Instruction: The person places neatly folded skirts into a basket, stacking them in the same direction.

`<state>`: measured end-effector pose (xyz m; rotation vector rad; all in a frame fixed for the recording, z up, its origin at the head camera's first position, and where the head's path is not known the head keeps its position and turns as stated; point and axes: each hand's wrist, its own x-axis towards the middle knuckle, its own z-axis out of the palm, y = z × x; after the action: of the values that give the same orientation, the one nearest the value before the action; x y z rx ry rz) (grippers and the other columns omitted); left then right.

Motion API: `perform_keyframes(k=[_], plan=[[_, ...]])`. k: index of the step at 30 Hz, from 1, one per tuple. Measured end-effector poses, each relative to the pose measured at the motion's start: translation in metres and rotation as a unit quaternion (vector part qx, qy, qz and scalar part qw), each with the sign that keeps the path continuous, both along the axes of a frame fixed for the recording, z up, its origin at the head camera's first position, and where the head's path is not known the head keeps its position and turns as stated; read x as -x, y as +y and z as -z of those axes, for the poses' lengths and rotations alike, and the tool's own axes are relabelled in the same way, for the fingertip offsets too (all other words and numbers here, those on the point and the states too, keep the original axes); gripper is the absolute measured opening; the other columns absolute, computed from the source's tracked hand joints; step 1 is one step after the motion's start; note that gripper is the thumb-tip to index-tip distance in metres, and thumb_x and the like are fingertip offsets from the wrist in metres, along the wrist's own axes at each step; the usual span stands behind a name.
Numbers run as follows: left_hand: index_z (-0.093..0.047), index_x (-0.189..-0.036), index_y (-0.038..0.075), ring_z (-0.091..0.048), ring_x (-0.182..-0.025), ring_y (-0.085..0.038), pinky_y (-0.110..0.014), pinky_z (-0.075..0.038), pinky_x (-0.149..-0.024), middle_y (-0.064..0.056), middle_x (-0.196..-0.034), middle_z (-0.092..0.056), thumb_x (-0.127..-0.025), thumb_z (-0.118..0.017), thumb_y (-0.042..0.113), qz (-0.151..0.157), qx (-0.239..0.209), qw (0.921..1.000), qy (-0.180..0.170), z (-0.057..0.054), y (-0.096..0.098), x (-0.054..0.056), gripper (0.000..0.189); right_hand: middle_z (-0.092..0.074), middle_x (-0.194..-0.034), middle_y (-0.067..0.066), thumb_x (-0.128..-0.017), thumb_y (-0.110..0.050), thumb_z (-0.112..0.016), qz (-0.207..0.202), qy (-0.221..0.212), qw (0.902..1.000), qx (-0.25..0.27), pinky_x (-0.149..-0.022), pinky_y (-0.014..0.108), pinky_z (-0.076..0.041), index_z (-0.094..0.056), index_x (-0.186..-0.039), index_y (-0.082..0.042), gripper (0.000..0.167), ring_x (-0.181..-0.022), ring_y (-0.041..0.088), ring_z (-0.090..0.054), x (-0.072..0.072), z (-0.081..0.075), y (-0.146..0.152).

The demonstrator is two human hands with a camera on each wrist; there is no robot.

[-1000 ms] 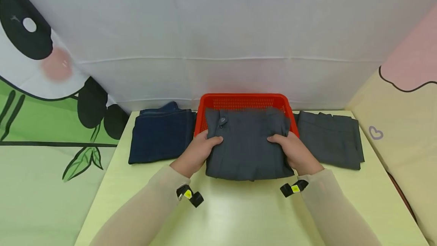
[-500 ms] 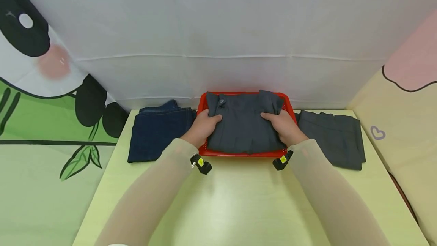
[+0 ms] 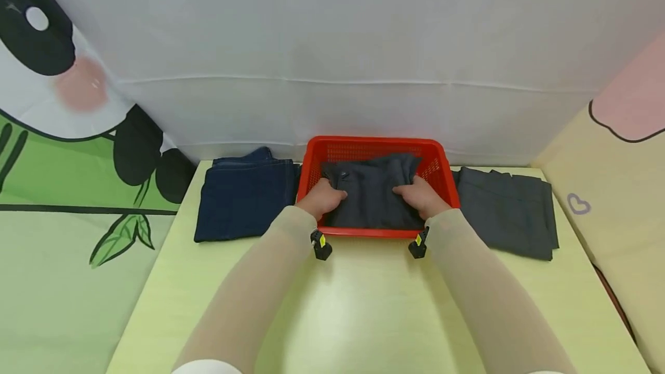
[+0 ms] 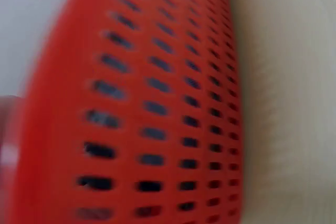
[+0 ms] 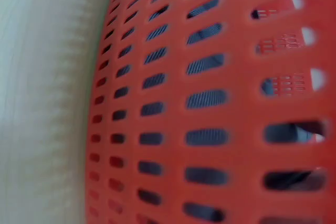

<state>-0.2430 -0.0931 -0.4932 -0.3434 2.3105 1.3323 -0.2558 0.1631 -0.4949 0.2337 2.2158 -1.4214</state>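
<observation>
Folded dark grey trousers [image 3: 374, 198], with a button near their left corner, lie down inside a red plastic basket [image 3: 381, 234]. My left hand [image 3: 324, 198] grips their left edge, thumb on top, and my right hand [image 3: 419, 196] grips the right edge the same way. Both hands reach in over the basket's front part. The fingers under the cloth are hidden. In the left wrist view the basket's slotted wall [image 4: 173, 98] fills most of the picture, with dark cloth behind the slots. The right wrist view shows the slotted wall [image 5: 173, 98] likewise.
Folded dark blue jeans [image 3: 246, 201] lie on the table [image 3: 374, 305] left of the basket. Another folded grey pair of trousers [image 3: 506, 212] lies to its right. A white cloth backdrop [image 3: 363, 45] hangs close behind the basket.
Both hands have carried the grey trousers forward from in front of the basket and lowered them into it. The basket's back and side walls now show above the cloth.
</observation>
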Motion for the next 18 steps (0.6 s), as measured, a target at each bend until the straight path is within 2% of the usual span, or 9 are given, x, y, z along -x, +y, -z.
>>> perform_keyframes(k=[2,4,5,7,9,12,15,18], plan=[[-0.051,-0.136,-0.008,-0.060,-0.108,-0.032,-0.041,-0.053,-0.096,-0.016,-0.120,-0.060,-0.101,-0.061,0.018,0.029,0.056,0.9980,0.008,0.005,0.004,-0.001,0.045,-0.011,-0.169,0.023,-0.103,-0.021,-0.056,-0.014,-0.007,0.9988,-0.046,-0.122,0.055,-0.024,-0.003,-0.162,0.006,0.084,-0.150,0.041,-0.023,0.000,0.002,0.003],[-0.062,-0.109,-0.006,-0.059,-0.087,-0.028,-0.035,-0.052,-0.077,-0.011,-0.092,-0.057,-0.099,-0.056,0.013,0.059,0.107,0.9922,0.021,0.009,0.007,-0.001,0.022,-0.017,-0.167,0.025,-0.103,-0.021,-0.056,-0.027,-0.014,0.9954,-0.090,-0.120,0.056,-0.028,-0.009,-0.161,0.009,0.081,-0.147,0.043,-0.028,0.001,0.006,0.003],[-0.063,-0.095,-0.003,-0.057,-0.078,-0.027,-0.035,-0.048,-0.070,-0.008,-0.082,-0.052,-0.098,-0.054,0.012,0.072,0.131,0.9884,0.026,0.010,0.007,-0.001,0.017,-0.019,-0.166,0.026,-0.103,-0.021,-0.056,-0.033,-0.017,0.9934,-0.108,-0.119,0.056,-0.030,-0.011,-0.160,0.010,0.079,-0.146,0.043,-0.030,0.002,0.007,0.003],[-0.062,-0.080,0.003,-0.055,-0.072,-0.026,-0.034,-0.043,-0.065,-0.007,-0.074,-0.049,-0.097,-0.051,0.009,0.091,0.163,0.9820,0.028,0.012,0.007,-0.001,0.021,-0.021,-0.165,0.028,-0.103,-0.023,-0.056,-0.041,-0.021,0.9893,-0.138,-0.118,0.056,-0.032,-0.014,-0.159,0.012,0.078,-0.145,0.044,-0.033,0.004,0.008,0.003],[-0.061,-0.078,0.004,-0.055,-0.073,-0.026,-0.034,-0.044,-0.066,-0.007,-0.075,-0.052,-0.097,-0.051,0.010,0.092,0.168,0.9810,0.030,0.013,0.008,-0.001,0.022,-0.024,-0.163,0.029,-0.103,-0.024,-0.056,-0.051,-0.021,0.9860,-0.157,-0.117,0.057,-0.034,-0.015,-0.158,0.013,0.078,-0.143,0.045,-0.035,0.005,0.008,0.003],[-0.063,-0.082,0.002,-0.058,-0.078,-0.028,-0.035,-0.046,-0.070,-0.010,-0.081,-0.057,-0.098,-0.052,0.010,0.091,0.166,0.9814,0.029,0.014,0.008,0.000,0.021,-0.026,-0.162,0.030,-0.103,-0.025,-0.056,-0.060,-0.018,0.9835,-0.170,-0.116,0.056,-0.035,-0.017,-0.157,0.014,0.077,-0.142,0.045,-0.037,0.005,0.009,0.004],[-0.065,-0.092,-0.002,-0.059,-0.082,-0.030,-0.037,-0.049,-0.075,-0.013,-0.088,-0.060,-0.098,-0.052,0.011,0.093,0.164,0.9816,0.029,0.016,0.008,0.000,0.019,-0.029,-0.161,0.030,-0.103,-0.025,-0.056,-0.069,-0.009,0.9814,-0.179,-0.116,0.056,-0.035,-0.020,-0.156,0.015,0.075,-0.140,0.044,-0.039,0.005,0.009,0.004],[-0.062,-0.109,-0.007,-0.060,-0.087,-0.029,-0.038,-0.051,-0.080,-0.014,-0.096,-0.061,-0.097,-0.053,0.012,0.086,0.157,0.9835,0.028,0.016,0.008,0.000,0.024,-0.041,-0.153,0.030,-0.101,-0.024,-0.055,-0.087,0.009,0.9765,-0.197,-0.111,0.053,-0.042,-0.029,-0.152,0.016,0.069,-0.129,0.042,-0.048,0.003,0.008,0.003]])
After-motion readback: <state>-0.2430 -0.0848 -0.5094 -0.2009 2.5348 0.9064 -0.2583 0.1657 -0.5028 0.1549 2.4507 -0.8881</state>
